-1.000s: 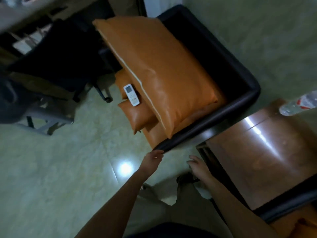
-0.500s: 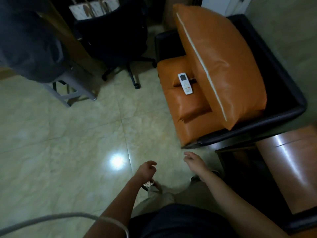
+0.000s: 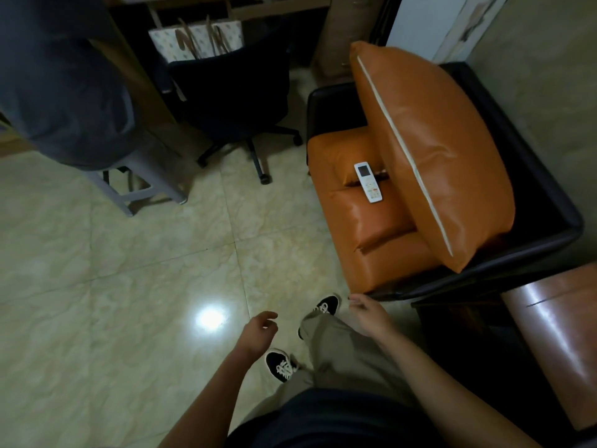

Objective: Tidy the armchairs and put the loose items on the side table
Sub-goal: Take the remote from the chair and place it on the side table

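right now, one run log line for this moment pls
phase: approach | left hand: empty | right hand: empty | remote: on armchair seat | side table: right of chair

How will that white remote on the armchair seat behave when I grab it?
The white remote looks like a slim rigid plastic bar, so probably light and stiff. It bridges a crease in the orange seat cushion, so pressing one end may tip it. The smooth casing could slip.

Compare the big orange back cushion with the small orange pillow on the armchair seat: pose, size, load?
The back cushion stands tilted on edge; the small pillow lies flat on the seat. The back cushion is far larger. The small pillow carries the white remote; the back cushion carries nothing. Both are glossy orange leather.
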`<state>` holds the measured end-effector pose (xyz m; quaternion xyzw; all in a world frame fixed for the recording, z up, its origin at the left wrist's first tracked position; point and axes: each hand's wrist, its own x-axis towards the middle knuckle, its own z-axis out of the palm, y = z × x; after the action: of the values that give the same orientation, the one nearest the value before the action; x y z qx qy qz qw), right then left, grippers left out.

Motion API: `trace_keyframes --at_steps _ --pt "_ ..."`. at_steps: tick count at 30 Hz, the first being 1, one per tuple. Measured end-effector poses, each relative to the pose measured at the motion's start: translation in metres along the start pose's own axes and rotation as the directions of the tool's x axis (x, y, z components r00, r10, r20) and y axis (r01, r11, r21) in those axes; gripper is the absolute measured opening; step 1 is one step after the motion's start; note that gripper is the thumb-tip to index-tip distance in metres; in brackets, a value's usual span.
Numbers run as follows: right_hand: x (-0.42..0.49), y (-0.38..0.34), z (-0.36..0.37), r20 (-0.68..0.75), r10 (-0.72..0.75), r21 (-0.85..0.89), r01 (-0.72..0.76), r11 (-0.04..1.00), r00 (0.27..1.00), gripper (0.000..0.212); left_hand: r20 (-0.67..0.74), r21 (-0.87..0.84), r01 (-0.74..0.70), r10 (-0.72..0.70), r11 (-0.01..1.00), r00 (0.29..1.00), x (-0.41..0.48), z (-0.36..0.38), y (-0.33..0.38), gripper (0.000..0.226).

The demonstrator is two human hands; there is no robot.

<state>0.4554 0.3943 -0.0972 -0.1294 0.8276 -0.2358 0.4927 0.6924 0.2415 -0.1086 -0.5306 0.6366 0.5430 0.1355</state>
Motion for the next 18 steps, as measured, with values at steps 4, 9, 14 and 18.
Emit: trace_keyframes --at_steps 4,9,14,18 --pt "0.032 -0.018 0.0 0.008 0.004 0.017 -0.005 1.0 1.0 0.034 -0.025 0.03 0.055 -0.055 0.998 0.998 0.023 -0.031 -0.006 0.025" --pt "0.097 -0.06 -0.032 0.046 -0.009 -0.007 0.01 1.0 0.999 0.032 -0.081 0.069 0.104 -0.098 0.992 0.992 0.059 -0.078 0.015 0.024" --pt "0.16 -0.101 -0.088 0.045 -0.01 -0.022 0.011 1.0 0.999 0.027 -0.153 0.006 0.069 -0.067 0.998 0.986 0.116 -0.114 0.082 0.022" --pt "0.175 -0.125 -0.132 -0.019 0.0 0.007 0.0 1.0 1.0 0.033 -0.137 0.001 0.016 -0.016 1.0 0.99 0.156 -0.121 0.146 0.023"
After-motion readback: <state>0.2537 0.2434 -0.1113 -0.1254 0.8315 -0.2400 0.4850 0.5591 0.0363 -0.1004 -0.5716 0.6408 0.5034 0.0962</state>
